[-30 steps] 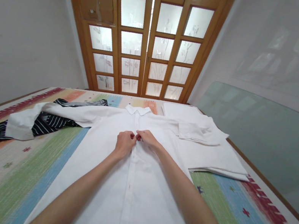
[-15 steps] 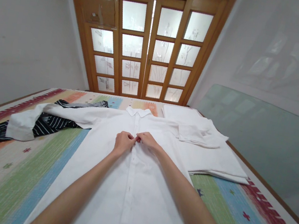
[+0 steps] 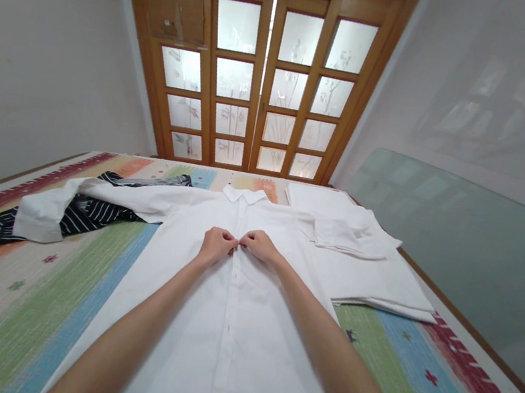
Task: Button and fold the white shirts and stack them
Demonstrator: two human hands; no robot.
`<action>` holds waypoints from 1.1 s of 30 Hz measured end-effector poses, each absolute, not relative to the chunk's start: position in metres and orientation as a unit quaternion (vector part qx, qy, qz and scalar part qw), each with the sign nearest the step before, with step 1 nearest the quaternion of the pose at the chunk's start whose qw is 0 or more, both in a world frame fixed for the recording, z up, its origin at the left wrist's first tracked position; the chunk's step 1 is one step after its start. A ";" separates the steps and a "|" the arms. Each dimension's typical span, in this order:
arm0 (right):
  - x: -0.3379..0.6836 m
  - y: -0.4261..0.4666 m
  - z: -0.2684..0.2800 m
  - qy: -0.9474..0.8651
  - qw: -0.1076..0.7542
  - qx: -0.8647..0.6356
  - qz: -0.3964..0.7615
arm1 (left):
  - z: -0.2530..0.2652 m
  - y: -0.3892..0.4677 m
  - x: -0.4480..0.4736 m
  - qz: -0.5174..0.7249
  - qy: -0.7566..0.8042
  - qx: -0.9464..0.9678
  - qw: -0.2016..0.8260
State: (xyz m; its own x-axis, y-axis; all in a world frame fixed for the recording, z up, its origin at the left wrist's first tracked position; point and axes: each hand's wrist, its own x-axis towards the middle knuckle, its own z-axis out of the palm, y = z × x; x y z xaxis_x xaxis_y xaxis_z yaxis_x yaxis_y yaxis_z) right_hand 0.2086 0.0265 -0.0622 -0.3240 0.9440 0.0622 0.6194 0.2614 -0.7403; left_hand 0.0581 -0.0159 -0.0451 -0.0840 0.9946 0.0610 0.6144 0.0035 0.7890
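Observation:
A white collared shirt [image 3: 185, 345] lies face up with its collar at the far end and its left-side sleeve stretched out. On its front placket, below the collar, my left hand [image 3: 218, 245] and my right hand [image 3: 258, 246] meet, both closed in a pinch. Their fingertips grip the placket edge from either side. Any button between the fingers is too small to make out. Further down the placket, small buttonhole marks show.
Folded white cloth [image 3: 374, 284] is stacked on the right, under the shirt's other sleeve. A black-and-white striped garment [image 3: 101, 214] lies beneath the left-side sleeve. All rest on a colourful striped cover [image 3: 33, 312]. A glass panel [image 3: 463, 239] leans at the right wall; wooden doors [image 3: 262, 81] stand behind.
Both hands stay at the same spot on the placket, with only slight shifts of the fingers. The view has tilted a little.

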 end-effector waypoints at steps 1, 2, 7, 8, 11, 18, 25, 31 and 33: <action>0.209 0.026 -0.062 -0.752 0.257 -0.522 0.308 | -0.045 -0.015 0.057 0.343 0.653 0.612 0.286; 0.209 0.026 -0.062 -0.753 0.256 -0.523 0.305 | -0.045 -0.015 0.057 0.343 0.653 0.608 0.294; 0.211 0.024 -0.062 -0.755 0.263 -0.521 0.299 | -0.047 -0.012 0.054 0.356 0.639 0.603 0.319; 0.211 0.024 -0.062 -0.754 0.266 -0.520 0.301 | -0.048 -0.012 0.054 0.357 0.636 0.604 0.320; 0.211 0.023 -0.061 -0.750 0.268 -0.516 0.314 | -0.049 -0.011 0.053 0.359 0.624 0.618 0.316; 0.207 0.024 -0.059 -0.751 0.252 -0.520 0.319 | -0.050 -0.012 0.051 0.360 0.604 0.642 0.306; 0.203 0.026 -0.061 -0.740 0.243 -0.547 0.307 | -0.057 -0.004 0.052 0.412 0.605 0.515 0.447; 0.202 0.028 -0.066 -0.741 0.246 -0.548 0.301 | -0.059 0.000 0.053 0.406 0.611 0.480 0.482; 0.203 0.028 -0.066 -0.744 0.242 -0.547 0.297 | -0.058 0.000 0.053 0.391 0.616 0.487 0.481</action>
